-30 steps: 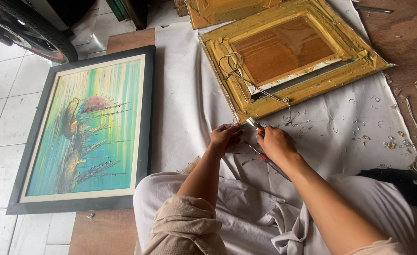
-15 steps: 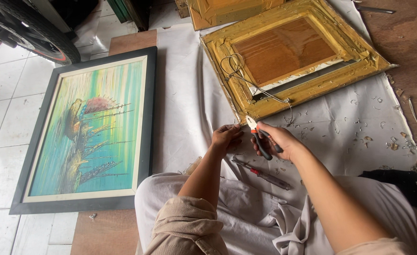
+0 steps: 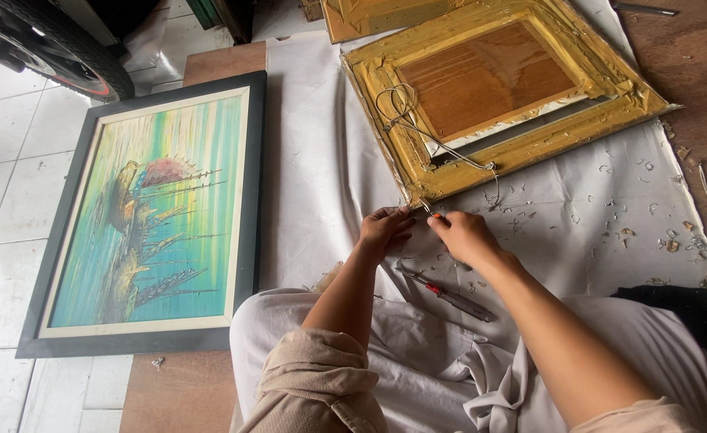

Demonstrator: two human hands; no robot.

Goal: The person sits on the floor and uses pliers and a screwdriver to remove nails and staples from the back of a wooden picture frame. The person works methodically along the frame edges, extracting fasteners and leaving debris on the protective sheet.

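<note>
White tiled floor (image 3: 9, 184) left, brown wooden boards (image 3: 690, 56) right, tyre (image 3: 57, 40) top left, daylight.

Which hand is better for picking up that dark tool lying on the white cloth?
Probably the right hand: the dark tool lies just below its wrist on the white cloth. The left hand sits farther over.

White cloth (image 3: 321, 176) bears gilt frame (image 3: 418, 160), screwdriver (image 3: 450, 295), shavings (image 3: 618, 200).
</note>
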